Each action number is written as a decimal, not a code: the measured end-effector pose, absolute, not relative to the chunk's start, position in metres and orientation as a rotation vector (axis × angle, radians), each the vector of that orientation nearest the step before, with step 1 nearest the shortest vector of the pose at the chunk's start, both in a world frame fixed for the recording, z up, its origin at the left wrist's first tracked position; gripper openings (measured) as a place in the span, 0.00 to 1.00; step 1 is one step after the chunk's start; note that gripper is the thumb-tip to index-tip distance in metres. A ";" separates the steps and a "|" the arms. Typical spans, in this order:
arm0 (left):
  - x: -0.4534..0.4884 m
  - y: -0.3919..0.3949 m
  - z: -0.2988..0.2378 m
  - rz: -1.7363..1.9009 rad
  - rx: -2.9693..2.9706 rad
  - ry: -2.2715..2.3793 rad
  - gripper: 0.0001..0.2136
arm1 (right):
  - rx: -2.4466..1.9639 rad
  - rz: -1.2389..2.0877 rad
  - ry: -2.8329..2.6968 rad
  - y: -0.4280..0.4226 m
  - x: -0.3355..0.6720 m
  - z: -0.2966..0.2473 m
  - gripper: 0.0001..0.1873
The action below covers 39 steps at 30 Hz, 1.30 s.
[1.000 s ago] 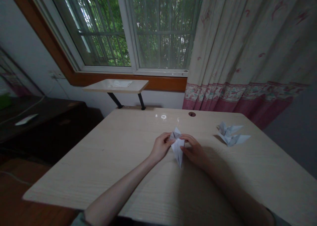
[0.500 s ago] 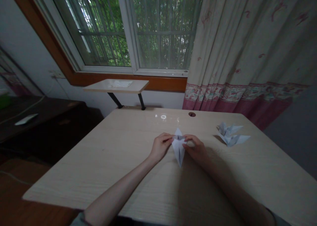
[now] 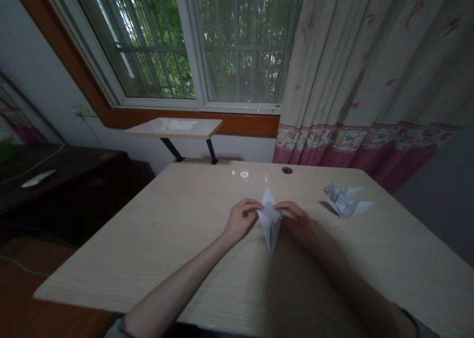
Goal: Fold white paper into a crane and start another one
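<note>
A piece of folded white paper (image 3: 270, 224), long and pointed at its far and near ends, is held between my two hands just over the table. My left hand (image 3: 240, 220) pinches its left side with thumb and fingers. On the opposite side, my right hand (image 3: 297, 223) grips the paper's right edge near the middle. The near point of the paper shows a lengthwise slit. To the right on the table lie folded paper cranes (image 3: 347, 200), close together; I cannot tell exactly how they overlap.
The pale wooden table (image 3: 177, 239) has a round cable hole (image 3: 287, 170) near its back edge. A small raised shelf (image 3: 148, 127) at the back left bears white paper (image 3: 179, 125). A curtain (image 3: 355, 140) hangs behind on the right. A dark desk (image 3: 92, 165) stands at left.
The folded paper's middle has spread, and a flat fold now shows where a dark gap was. Its near part looks wider. My fingers have shifted slightly along its sides.
</note>
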<state>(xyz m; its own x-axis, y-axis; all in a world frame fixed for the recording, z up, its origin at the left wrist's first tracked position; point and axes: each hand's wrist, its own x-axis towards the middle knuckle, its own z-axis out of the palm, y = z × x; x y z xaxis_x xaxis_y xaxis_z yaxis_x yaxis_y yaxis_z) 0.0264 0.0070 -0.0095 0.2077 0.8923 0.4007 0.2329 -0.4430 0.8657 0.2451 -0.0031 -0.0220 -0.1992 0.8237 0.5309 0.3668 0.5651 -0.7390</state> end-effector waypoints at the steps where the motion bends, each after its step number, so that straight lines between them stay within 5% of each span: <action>1: 0.026 0.006 -0.007 1.256 1.826 1.032 0.16 | -0.972 0.577 -1.802 -0.004 0.245 -0.021 0.09; 13: 0.028 0.009 -0.017 1.161 2.052 1.146 0.02 | -0.983 0.440 -1.943 0.002 0.244 -0.030 0.11; 39: 0.025 -0.011 -0.020 0.420 2.731 1.389 0.20 | -1.256 -0.129 -2.564 -0.013 0.254 -0.050 0.27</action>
<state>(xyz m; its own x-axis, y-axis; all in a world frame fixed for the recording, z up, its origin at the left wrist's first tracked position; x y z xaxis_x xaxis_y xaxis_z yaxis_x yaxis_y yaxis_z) 0.0247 -0.0110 -0.0197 0.5596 0.7995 0.2180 0.7863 -0.5954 0.1651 0.2541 -0.0128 -0.0496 -0.5815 0.7601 0.2900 0.7853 0.6175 -0.0437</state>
